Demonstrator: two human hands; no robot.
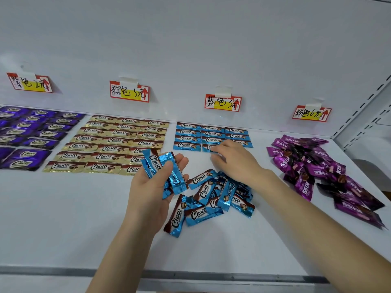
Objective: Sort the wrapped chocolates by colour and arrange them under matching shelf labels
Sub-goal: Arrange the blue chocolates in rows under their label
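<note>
My left hand [152,185], palm up, holds several blue Choco chocolates [175,178] under its thumb. My right hand [230,159] reaches to the front row of the laid-out blue chocolates [188,132] and pinches one at its end, below the blue label [223,103]. A loose heap of blue chocolates [211,199] lies on the white shelf between my hands. Purple Choco rows [31,134] sit at the far left and gold rows [112,142] beside them, each under its own label.
A jumbled pile of magenta Kiss chocolates [313,166] lies at the right under the fourth label [312,113]. A slotted shelf upright [364,111] stands at the far right. The shelf's grey front edge [190,275] runs along the bottom.
</note>
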